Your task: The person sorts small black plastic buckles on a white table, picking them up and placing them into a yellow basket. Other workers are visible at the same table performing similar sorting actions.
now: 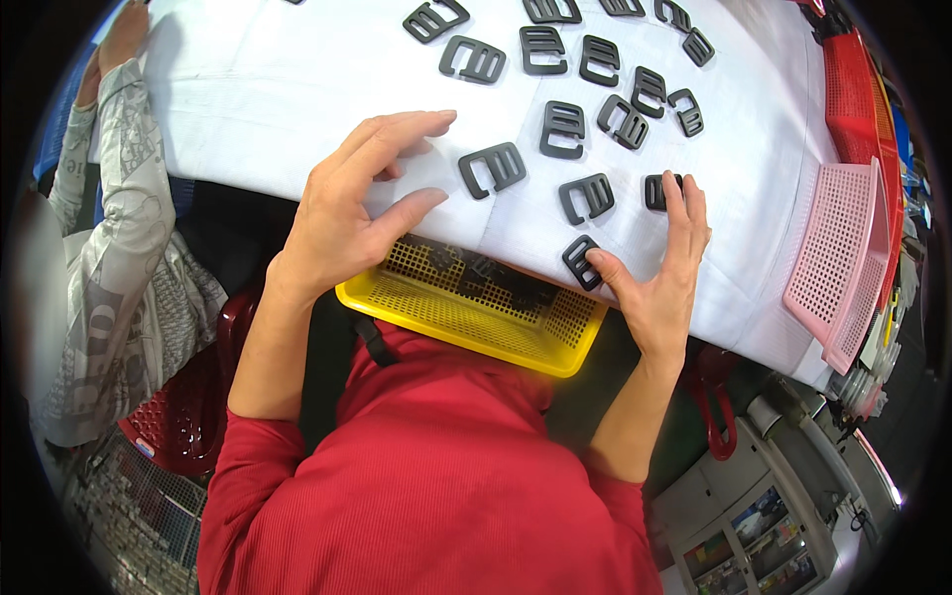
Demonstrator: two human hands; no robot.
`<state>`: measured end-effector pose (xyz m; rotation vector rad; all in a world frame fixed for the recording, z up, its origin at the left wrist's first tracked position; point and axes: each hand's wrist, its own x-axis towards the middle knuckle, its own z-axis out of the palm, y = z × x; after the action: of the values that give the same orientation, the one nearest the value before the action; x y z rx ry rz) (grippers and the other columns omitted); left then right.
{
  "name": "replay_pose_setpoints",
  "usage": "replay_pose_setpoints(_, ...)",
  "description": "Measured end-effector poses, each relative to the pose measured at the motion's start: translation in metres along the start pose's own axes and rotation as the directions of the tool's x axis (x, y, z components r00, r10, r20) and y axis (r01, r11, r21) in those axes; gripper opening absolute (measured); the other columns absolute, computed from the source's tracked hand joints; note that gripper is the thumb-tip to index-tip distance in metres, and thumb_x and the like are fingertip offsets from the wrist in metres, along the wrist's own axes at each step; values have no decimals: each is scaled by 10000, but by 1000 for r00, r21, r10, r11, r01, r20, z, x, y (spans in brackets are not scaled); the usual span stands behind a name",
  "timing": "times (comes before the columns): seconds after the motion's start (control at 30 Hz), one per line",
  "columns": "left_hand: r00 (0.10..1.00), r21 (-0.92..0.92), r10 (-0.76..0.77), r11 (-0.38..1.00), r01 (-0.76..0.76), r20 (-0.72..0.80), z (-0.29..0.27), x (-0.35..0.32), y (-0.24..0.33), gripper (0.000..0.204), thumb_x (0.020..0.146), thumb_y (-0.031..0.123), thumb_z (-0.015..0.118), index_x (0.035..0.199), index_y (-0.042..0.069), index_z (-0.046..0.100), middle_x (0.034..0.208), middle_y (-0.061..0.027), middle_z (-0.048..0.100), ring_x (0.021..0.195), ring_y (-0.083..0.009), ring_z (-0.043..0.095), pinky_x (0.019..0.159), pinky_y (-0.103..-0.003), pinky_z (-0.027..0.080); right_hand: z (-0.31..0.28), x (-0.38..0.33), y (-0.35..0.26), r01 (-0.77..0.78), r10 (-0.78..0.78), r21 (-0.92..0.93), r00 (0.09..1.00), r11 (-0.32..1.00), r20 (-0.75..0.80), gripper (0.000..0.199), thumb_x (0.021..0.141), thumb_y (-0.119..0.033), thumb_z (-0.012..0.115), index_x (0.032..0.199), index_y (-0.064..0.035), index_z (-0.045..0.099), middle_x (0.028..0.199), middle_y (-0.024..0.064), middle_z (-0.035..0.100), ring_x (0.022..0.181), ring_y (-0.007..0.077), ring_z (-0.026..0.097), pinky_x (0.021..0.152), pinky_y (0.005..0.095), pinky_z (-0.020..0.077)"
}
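Observation:
Several dark grey plastic strap buckles (563,130) lie scattered on a white-covered table. My left hand (357,193) hovers over the table edge with thumb and fingers apart and nothing between them. Closest to it is a buckle (492,170) just off its fingertips to the right. My right hand (659,273) is spread open at the near edge. Its thumb tip touches one buckle (579,262), and its fingertips reach over another buckle (654,192), partly hidden by them. Between my hands lies one more buckle (586,198), untouched.
A yellow perforated basket (466,317) sits below the table edge at my lap, with dark pieces inside. To the right stand a pink basket (838,258) and a red basket (851,99). Another person's sleeved arm (134,169) rests on the table at left.

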<state>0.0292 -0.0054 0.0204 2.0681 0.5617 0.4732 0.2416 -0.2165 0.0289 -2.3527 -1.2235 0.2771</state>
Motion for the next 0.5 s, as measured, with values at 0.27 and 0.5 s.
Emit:
replay_pose_setpoints(0.27, 986, 89, 168, 981, -169, 21, 5, 4, -4, 547, 729, -25, 697, 1264, 41, 606, 1145, -88, 680, 982, -204, 620, 772, -278, 463, 32, -3, -20, 231, -233, 198, 972, 953, -15, 684, 824, -392, 731, 1393, -87, 507, 1472, 176, 434, 1392, 375, 368, 1135, 569, 228)
replay_pose_setpoints(0.5, 998, -73, 59, 996, -59, 7, 3, 0, -8, 508, 753, -38, 660, 1253, 44, 622, 1079, -86, 701, 928, -193, 634, 752, -274, 456, 43, 17, -37, 332, -334, 93, 942, 939, 6, 638, 802, -386, 742, 1349, -115, 559, 1442, 134, 488, 1354, 358, 430, 1119, 549, 285)
